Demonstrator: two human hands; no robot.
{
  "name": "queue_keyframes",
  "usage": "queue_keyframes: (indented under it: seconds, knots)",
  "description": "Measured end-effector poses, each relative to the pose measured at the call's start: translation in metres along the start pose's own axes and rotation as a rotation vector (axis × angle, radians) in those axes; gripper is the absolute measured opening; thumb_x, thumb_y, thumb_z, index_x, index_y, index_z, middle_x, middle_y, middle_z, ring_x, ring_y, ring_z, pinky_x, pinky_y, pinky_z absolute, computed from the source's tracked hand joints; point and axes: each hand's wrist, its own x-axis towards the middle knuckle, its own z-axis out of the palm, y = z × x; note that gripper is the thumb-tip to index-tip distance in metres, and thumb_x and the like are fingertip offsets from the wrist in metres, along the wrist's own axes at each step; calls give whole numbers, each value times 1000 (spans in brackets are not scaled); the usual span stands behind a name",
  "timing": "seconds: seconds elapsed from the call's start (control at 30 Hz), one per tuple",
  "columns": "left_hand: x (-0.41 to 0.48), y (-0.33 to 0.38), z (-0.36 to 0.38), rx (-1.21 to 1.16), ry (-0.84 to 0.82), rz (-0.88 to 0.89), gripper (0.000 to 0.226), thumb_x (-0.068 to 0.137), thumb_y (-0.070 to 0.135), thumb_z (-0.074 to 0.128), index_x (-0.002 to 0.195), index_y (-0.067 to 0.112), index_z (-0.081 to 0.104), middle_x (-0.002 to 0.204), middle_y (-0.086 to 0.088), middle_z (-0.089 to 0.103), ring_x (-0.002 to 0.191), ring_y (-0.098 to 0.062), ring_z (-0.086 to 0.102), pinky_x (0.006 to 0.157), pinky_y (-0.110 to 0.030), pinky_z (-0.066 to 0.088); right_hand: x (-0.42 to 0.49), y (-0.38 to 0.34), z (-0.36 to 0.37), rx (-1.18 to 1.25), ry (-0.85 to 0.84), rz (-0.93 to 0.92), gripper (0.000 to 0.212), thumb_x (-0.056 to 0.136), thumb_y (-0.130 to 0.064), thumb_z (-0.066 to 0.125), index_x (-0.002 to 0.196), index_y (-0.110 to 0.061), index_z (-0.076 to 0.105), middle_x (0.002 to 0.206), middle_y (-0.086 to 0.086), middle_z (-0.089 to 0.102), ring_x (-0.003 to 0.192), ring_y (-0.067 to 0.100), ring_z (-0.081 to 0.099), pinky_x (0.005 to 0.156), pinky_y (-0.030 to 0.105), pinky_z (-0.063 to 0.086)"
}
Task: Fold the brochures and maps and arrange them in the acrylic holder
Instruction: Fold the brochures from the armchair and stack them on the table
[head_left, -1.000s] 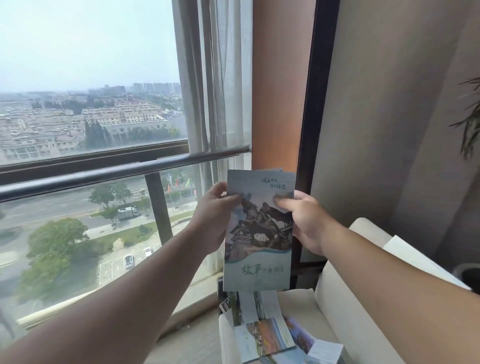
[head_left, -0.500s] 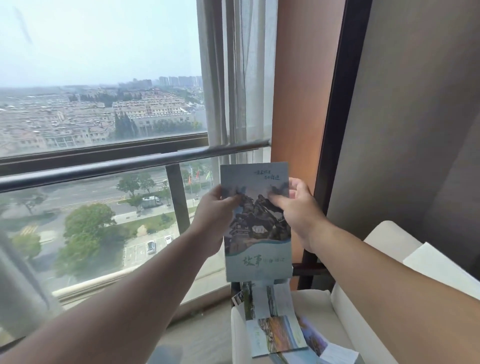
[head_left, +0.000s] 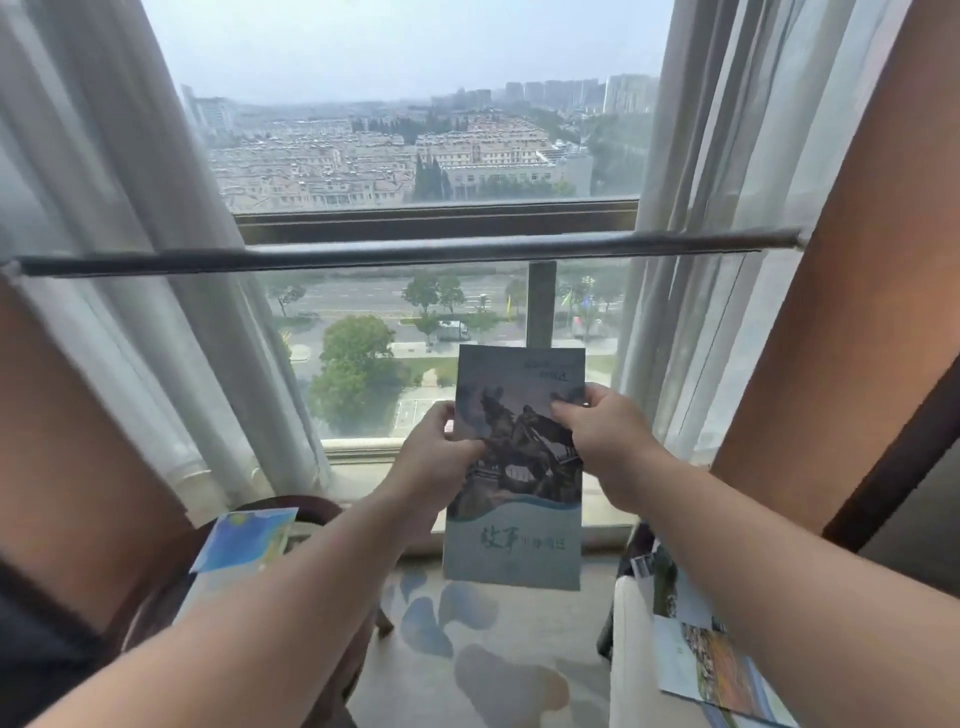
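Note:
I hold a folded blue-grey brochure (head_left: 514, 525) with a dark building picture upright in front of the window. My left hand (head_left: 434, 457) pinches its left edge with thumb on the front. My right hand (head_left: 597, 431) pinches the upper right edge. More brochures (head_left: 711, 670) lie on a white seat at the lower right. A blue and yellow leaflet (head_left: 244, 540) stands at the lower left, over a dark round table. No acrylic holder can be made out clearly.
A metal rail (head_left: 405, 252) crosses the window. Sheer curtains (head_left: 171, 322) hang on both sides. A dark round table (head_left: 291, 506) sits at the lower left and a white seat (head_left: 628, 654) at the lower right. Patterned carpet (head_left: 488, 649) lies between them.
The view has swung left, from the right window frame to the middle of the window. Both hands and the brochure moved with it; the grip looks the same. The left table came into view.

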Motion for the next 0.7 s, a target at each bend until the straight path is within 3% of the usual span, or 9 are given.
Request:
queue_keyframes:
  seconds: [0.2, 0.37, 0.43, 0.53, 0.7]
  knots:
    - [31, -59, -155, 81, 196, -72, 30, 83, 9, 64, 103, 30, 59, 86, -5, 75, 73, -25, 74, 60, -41, 60, 37, 45, 162, -217, -80, 54, 5, 83, -21, 70, 84, -18, 66, 83, 6, 73, 80, 26, 73, 76, 50, 61]
    - [63, -129, -273, 200, 251, -231, 28, 84, 11, 59, 101, 33, 56, 99, -3, 71, 88, -25, 69, 79, -48, 59, 71, 111, 297, -400, -152, 192, 13, 81, -33, 65, 86, -21, 64, 86, 1, 70, 81, 23, 70, 76, 48, 60]
    - [73, -158, -303, 257, 253, -293, 26, 84, 13, 58, 97, 35, 54, 99, -1, 69, 90, -25, 67, 84, -47, 56, 78, 144, 332, -456, -169, 240, 14, 82, -34, 63, 84, -20, 64, 87, 1, 70, 79, 22, 68, 70, 42, 58]
    - [89, -207, -332, 332, 250, -381, 31, 86, 10, 56, 108, 31, 53, 100, -4, 68, 91, -27, 66, 85, -45, 55, 88, 193, 367, -571, -179, 287, 15, 88, -33, 57, 87, -19, 63, 89, 0, 69, 76, 19, 64, 62, 31, 48]
    - [109, -293, -349, 567, 210, -526, 35, 89, 14, 51, 120, 27, 44, 100, -3, 63, 84, -24, 59, 70, -34, 48, 102, 278, 399, -712, -214, 404, 13, 90, -23, 55, 103, -19, 53, 103, 4, 66, 88, 26, 61, 81, 42, 53]
